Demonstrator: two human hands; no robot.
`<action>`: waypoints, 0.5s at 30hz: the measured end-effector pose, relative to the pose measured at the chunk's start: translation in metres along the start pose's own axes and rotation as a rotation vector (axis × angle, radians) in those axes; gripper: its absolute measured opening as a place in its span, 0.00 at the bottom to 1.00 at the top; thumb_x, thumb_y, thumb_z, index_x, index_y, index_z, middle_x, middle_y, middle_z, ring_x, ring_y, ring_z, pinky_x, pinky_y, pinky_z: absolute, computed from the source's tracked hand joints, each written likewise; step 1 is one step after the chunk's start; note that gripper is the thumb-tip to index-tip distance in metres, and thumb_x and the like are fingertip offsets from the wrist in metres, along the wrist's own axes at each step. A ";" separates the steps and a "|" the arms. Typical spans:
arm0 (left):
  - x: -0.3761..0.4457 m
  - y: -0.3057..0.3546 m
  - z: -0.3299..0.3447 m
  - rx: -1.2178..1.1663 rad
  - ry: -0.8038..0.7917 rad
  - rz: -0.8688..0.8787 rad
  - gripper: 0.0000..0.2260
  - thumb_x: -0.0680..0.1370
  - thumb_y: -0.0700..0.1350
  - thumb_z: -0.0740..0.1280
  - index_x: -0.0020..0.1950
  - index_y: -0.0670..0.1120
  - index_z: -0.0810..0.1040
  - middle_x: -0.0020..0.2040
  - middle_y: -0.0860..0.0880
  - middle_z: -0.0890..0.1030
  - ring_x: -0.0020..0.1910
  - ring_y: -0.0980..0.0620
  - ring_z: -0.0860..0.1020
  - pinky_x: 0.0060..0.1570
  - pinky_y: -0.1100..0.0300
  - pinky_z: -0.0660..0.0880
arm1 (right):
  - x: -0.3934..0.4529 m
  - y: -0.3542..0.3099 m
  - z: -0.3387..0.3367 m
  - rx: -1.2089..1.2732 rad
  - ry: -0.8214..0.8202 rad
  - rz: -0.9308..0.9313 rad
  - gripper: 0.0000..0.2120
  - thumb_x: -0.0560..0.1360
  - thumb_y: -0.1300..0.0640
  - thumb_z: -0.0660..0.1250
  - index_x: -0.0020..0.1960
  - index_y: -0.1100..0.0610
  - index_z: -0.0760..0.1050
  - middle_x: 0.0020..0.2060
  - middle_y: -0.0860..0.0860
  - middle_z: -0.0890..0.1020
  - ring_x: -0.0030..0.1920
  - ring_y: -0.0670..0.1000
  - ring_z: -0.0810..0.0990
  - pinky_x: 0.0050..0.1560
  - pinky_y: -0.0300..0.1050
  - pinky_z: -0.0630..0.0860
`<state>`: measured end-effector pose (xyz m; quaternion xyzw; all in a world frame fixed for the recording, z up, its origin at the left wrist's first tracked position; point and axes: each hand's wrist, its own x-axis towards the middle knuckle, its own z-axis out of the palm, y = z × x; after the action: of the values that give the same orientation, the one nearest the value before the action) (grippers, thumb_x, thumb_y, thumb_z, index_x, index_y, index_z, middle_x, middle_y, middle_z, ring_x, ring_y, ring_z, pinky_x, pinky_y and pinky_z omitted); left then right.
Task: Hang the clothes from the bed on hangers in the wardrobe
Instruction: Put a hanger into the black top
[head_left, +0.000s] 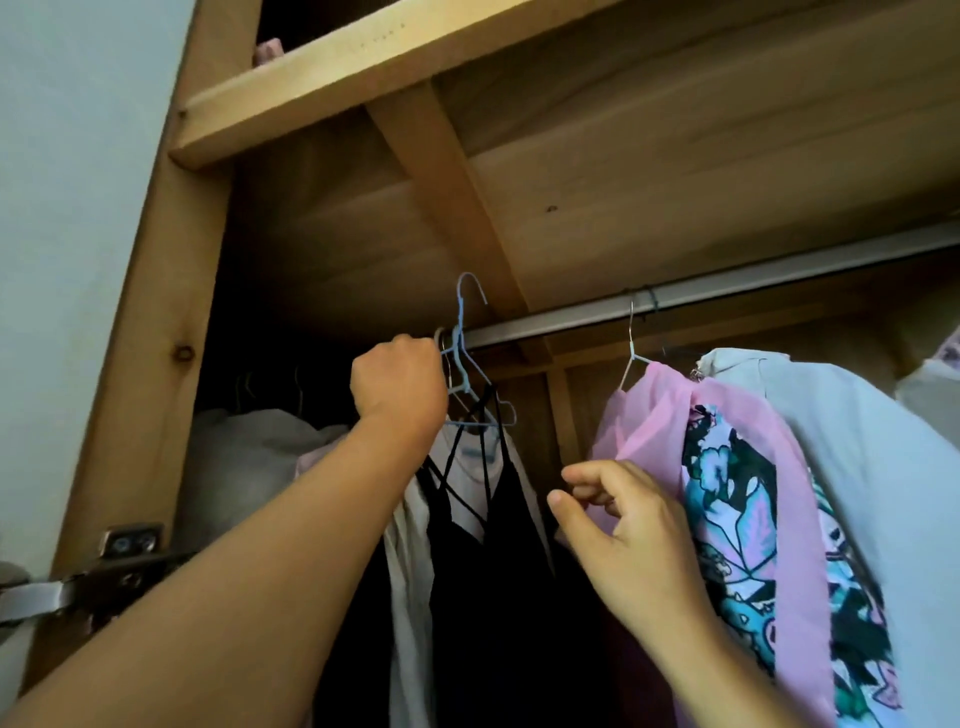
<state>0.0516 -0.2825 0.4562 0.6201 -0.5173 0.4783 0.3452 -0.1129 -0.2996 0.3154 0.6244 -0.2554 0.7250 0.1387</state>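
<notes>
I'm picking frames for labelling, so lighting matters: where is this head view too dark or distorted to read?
Head view: the wardrobe's left interior behind the raised left hand sinks into deep shadow, hiding hangers there; the black strappy garment loses detail; the pink floral garment is well lit; the grey metal rail and wooden shelf slant from wide-angle tilt; slight softness overall.
</notes>
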 end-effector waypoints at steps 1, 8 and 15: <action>0.003 0.002 0.003 -0.008 -0.009 0.006 0.08 0.77 0.37 0.60 0.50 0.44 0.77 0.43 0.47 0.75 0.44 0.45 0.76 0.35 0.55 0.68 | 0.001 0.001 0.000 -0.003 0.003 0.002 0.08 0.67 0.48 0.68 0.45 0.48 0.79 0.38 0.41 0.79 0.43 0.46 0.78 0.44 0.40 0.75; 0.010 0.010 0.030 -0.013 -0.040 0.010 0.08 0.78 0.37 0.60 0.52 0.44 0.78 0.51 0.45 0.78 0.50 0.44 0.78 0.38 0.55 0.69 | 0.009 0.006 -0.002 -0.034 0.018 -0.001 0.10 0.66 0.48 0.67 0.45 0.51 0.80 0.38 0.44 0.80 0.43 0.48 0.79 0.45 0.50 0.78; 0.018 0.012 0.056 -0.097 -0.044 -0.027 0.10 0.78 0.40 0.61 0.57 0.46 0.78 0.54 0.44 0.74 0.49 0.44 0.78 0.37 0.56 0.68 | 0.010 0.012 -0.003 -0.093 0.003 -0.025 0.16 0.66 0.41 0.62 0.45 0.50 0.80 0.37 0.42 0.78 0.42 0.46 0.78 0.44 0.42 0.75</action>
<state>0.0533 -0.3419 0.4552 0.6199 -0.5388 0.4343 0.3698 -0.1239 -0.3093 0.3221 0.6193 -0.2808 0.7115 0.1773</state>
